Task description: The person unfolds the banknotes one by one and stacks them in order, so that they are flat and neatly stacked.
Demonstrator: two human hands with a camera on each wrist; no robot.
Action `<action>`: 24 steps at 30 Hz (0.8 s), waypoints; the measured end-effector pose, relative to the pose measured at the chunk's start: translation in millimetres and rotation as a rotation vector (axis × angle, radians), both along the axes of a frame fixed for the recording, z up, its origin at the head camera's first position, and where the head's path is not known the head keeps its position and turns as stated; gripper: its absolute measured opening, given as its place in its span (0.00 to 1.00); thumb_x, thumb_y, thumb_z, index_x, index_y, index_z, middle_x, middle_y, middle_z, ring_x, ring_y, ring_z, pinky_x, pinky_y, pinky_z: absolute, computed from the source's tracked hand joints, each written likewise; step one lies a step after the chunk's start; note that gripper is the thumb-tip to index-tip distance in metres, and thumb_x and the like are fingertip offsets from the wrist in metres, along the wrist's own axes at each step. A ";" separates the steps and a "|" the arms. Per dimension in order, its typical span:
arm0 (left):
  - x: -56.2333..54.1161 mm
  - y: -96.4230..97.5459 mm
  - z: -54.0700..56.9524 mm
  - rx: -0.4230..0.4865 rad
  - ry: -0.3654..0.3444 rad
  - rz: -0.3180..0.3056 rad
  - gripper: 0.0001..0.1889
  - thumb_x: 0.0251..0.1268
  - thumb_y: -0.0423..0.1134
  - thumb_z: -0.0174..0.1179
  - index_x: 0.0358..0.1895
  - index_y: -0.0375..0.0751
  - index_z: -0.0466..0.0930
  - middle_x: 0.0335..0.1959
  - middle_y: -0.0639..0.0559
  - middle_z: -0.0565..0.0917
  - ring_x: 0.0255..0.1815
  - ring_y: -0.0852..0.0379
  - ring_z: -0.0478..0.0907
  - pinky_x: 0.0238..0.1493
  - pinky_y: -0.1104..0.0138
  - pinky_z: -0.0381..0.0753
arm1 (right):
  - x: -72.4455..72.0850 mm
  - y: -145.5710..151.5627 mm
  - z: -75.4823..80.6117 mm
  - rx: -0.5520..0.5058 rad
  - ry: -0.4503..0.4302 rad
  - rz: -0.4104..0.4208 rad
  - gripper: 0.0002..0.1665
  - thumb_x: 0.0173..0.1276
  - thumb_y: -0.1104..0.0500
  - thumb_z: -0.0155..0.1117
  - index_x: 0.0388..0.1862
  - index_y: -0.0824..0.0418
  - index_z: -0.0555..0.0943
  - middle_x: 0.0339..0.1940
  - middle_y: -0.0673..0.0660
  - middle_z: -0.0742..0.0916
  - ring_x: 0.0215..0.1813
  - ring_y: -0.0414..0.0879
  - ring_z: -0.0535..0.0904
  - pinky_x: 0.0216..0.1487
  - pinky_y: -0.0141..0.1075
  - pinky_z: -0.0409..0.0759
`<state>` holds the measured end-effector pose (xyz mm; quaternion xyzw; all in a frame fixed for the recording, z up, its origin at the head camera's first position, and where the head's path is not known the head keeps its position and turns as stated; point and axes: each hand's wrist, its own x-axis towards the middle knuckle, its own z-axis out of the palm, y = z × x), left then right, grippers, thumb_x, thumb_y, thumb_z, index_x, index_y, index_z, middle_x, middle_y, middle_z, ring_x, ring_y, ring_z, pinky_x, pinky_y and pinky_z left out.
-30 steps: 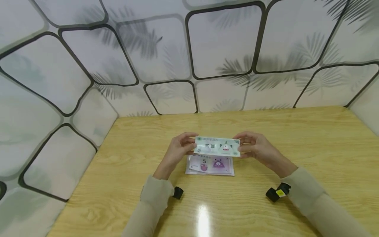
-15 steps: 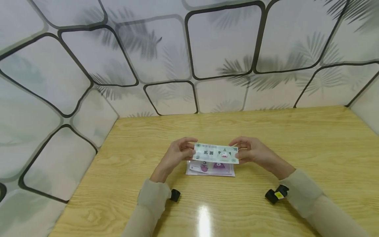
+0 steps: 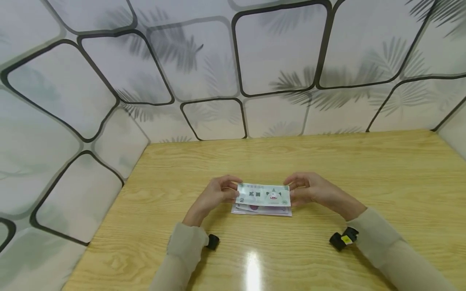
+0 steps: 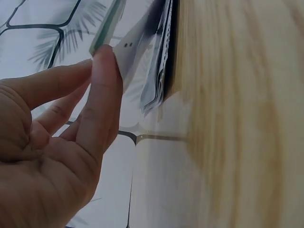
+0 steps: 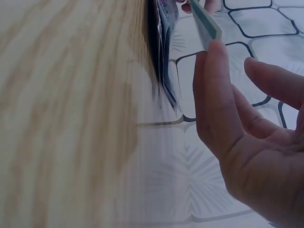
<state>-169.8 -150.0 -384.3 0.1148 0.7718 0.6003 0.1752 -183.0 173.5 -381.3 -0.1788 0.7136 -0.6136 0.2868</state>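
Observation:
A thin stack of green play banknotes, the top one marked 2 with a white cartoon monster, is held level between both hands. My left hand pinches its left end between thumb and finger. At the other end, my right hand grips with its fingertips at the edge; in the right wrist view one fingertip touches the stack's end and another finger stands apart. Purple play banknotes on a clear sleeve lie on the table below, mostly covered in the head view. In the left wrist view a loose note bends up from this pile.
The light wood tabletop surrounds the notes. A patterned panel wall rises along the back edge, and another stands at the left. Black wrist devices sit at both sleeves.
Both hands have lowered the green banknotes toward the front of the table. They now hide more of the purple banknotes, whose front strip alone shows.

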 end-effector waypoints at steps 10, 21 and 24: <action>-1.6 -3.3 4.4 -0.043 -0.064 -0.059 0.18 0.77 0.28 0.54 0.65 0.25 0.72 0.50 0.35 0.79 0.40 0.50 0.81 0.41 0.60 0.88 | 2.0 4.3 2.1 -0.005 -0.005 0.048 0.25 0.78 0.64 0.56 0.64 0.82 0.66 0.50 0.66 0.82 0.48 0.53 0.84 0.49 0.44 0.87; -0.2 -13.4 18.2 -0.253 0.101 -0.003 0.16 0.77 0.31 0.56 0.62 0.27 0.76 0.52 0.35 0.81 0.44 0.45 0.83 0.43 0.56 0.87 | 0.3 14.0 5.8 0.038 0.008 0.006 0.26 0.78 0.62 0.56 0.64 0.82 0.66 0.52 0.68 0.82 0.47 0.54 0.84 0.49 0.45 0.87; 3.5 -20.1 23.6 -0.391 0.296 0.056 0.15 0.77 0.31 0.56 0.60 0.28 0.78 0.53 0.36 0.82 0.48 0.41 0.82 0.46 0.53 0.86 | -0.1 20.7 10.4 0.090 0.093 -0.046 0.26 0.80 0.60 0.55 0.64 0.81 0.67 0.53 0.70 0.82 0.48 0.55 0.83 0.47 0.44 0.87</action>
